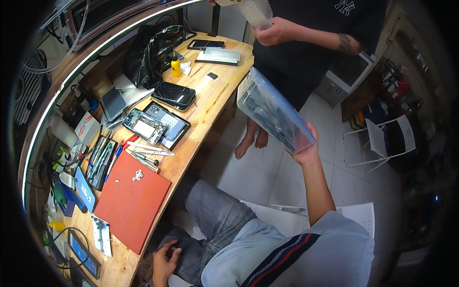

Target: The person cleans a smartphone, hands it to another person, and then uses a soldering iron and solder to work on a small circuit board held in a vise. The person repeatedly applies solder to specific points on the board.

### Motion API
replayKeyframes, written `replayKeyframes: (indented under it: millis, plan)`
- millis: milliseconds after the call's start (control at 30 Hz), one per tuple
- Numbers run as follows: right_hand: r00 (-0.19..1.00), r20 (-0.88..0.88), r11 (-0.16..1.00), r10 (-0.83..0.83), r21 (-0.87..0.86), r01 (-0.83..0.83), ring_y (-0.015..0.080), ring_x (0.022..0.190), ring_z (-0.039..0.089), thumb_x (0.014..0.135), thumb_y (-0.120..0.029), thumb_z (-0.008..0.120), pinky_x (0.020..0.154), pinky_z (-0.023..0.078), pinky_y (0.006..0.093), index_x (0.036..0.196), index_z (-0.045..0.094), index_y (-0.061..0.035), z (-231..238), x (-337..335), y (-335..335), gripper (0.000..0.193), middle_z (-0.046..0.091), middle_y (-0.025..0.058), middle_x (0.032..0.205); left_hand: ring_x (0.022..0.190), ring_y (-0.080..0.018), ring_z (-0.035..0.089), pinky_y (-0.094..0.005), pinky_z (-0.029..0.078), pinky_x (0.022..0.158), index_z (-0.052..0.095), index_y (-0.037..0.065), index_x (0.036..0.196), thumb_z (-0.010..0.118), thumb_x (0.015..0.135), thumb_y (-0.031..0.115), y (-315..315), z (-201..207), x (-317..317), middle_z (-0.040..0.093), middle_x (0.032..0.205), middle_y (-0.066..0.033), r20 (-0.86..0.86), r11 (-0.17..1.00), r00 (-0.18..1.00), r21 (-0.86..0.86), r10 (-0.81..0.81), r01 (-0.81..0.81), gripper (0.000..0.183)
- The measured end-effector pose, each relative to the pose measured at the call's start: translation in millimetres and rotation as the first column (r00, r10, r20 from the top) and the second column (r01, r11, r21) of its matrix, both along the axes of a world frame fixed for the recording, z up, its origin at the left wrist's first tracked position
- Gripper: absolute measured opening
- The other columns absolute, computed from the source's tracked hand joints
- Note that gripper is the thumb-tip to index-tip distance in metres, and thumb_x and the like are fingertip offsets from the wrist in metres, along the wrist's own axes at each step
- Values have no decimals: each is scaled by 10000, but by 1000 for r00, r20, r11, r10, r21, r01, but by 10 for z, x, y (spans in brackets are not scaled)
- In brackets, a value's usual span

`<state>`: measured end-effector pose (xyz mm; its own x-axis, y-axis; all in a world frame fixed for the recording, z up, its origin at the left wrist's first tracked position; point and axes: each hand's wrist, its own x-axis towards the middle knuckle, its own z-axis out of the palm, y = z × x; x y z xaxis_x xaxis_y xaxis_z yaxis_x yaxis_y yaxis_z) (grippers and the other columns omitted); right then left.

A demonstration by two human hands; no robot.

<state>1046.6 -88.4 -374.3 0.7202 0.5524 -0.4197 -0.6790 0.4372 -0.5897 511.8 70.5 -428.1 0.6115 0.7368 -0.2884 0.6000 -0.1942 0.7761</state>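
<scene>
My right hand (307, 152) is stretched out to the right of the bench, gripping a clear plastic box (275, 112) by its lower end. Dark items show through its walls; I cannot make out what they are. The box is tilted, its far end near the standing person. Down by the bench's front edge, my left hand (166, 260) rests near my thigh, loosely curled with fingers apart and nothing in it. Closest to it on the bench lies a red-orange mat (134, 196) with small metal pieces (137, 175) on it.
Across the wooden bench (210, 107) lie an opened phone (145, 128), a black phone (174, 94), screwdrivers (143, 159), a tool tray (101, 160) and a yellow bottle (176, 66). A person (311, 62) holding bubble wrap (255, 13) stands beyond the box. A white folding chair (382, 141) stands right.
</scene>
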Motion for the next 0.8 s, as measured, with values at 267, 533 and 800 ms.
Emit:
replayKeyframes:
  millis: [267, 533, 800]
  plan:
    - [994, 50, 983, 96, 151, -103, 289, 1126, 663, 905, -521, 589, 966, 564, 461, 1292, 622, -107, -367, 84, -125, 568, 669, 99, 1265, 727, -125, 635, -306, 500, 635, 737, -26, 931, 704, 963, 206, -170, 162, -455, 729, 827, -96, -216, 944, 954, -302, -207, 136, 236]
    - [890, 425, 973, -163, -83, 217, 269, 1302, 576, 869, -332, 628, 1095, 462, 448, 1445, 498, -62, -896, 129, -203, 650, 581, 125, 1424, 925, -275, 711, -414, 546, 830, 770, 34, 1085, 675, 878, 164, -742, 14, -1100, 768, 1001, -159, -364, 823, 867, -561, -341, 88, 262]
    - [995, 9, 917, -99, -387, 95, 289, 1204, 613, 824, -400, 717, 1006, 495, 496, 1394, 547, -81, -1845, 277, -175, 675, 616, 125, 1320, 549, -120, 605, -279, 472, 450, 720, 15, 1045, 679, 892, 108, -1265, -177, -1224, 717, 767, -84, -260, 480, 942, -868, -214, -131, 184]
